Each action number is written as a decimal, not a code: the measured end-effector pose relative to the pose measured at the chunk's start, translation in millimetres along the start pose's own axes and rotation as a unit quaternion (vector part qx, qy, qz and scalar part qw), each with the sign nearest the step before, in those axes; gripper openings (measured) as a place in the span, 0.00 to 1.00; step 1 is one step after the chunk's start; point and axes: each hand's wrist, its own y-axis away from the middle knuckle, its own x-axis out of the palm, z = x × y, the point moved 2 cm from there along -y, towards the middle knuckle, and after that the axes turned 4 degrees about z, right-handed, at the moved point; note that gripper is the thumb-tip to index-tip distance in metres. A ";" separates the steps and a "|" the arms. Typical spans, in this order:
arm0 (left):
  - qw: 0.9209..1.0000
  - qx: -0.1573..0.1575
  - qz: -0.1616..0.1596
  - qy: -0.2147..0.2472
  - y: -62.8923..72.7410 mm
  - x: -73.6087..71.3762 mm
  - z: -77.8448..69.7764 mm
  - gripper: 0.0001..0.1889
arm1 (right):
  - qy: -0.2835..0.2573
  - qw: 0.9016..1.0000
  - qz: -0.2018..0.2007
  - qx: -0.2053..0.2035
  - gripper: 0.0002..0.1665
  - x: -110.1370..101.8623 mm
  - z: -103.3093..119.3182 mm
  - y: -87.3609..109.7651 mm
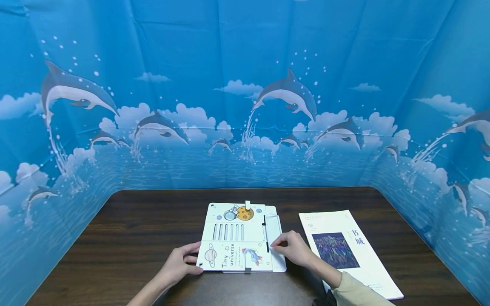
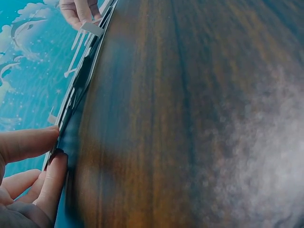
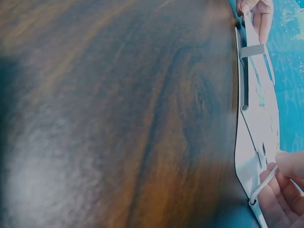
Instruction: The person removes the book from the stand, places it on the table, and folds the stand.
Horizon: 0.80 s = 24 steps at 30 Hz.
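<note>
A white folding book stand point(image 1: 226, 231) printed with a planet, a rocket and "Tiny universe" lies on the table. My left hand point(image 1: 178, 263) holds its left edge; in the left wrist view the thumb point(image 2: 31, 144) is on one side of the panel and the fingers on the other. At the stand's right part, my right hand point(image 1: 292, 248) pinches a thin white bent rod point(image 3: 265, 183) between thumb and fingertips. The rod's lower end meets the stand's back plate point(image 3: 243, 154). A page clip point(image 3: 252, 50) sits on the near edge, another clip point(image 1: 248, 205) at the far edge.
A white-covered book point(image 1: 369, 255) with a dark picture lies to the right, beside my right forearm. The dark wood table point(image 1: 153, 221) runs back to a blue dolphin-print curtain point(image 1: 245, 161) that surrounds it at the rear and sides.
</note>
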 end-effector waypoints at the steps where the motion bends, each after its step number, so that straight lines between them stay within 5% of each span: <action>1: 1.000 0.001 0.001 -0.001 -0.2 0.1 0.6 0.38 | 0.001 1.000 0.003 0.001 0.04 0.3 0.0 -0.6; 24: 1.000 0.003 0.007 0.004 -0.1 -0.8 1.5 0.39 | 0.003 0.998 0.054 0.015 0.03 -0.5 6.7 -9.9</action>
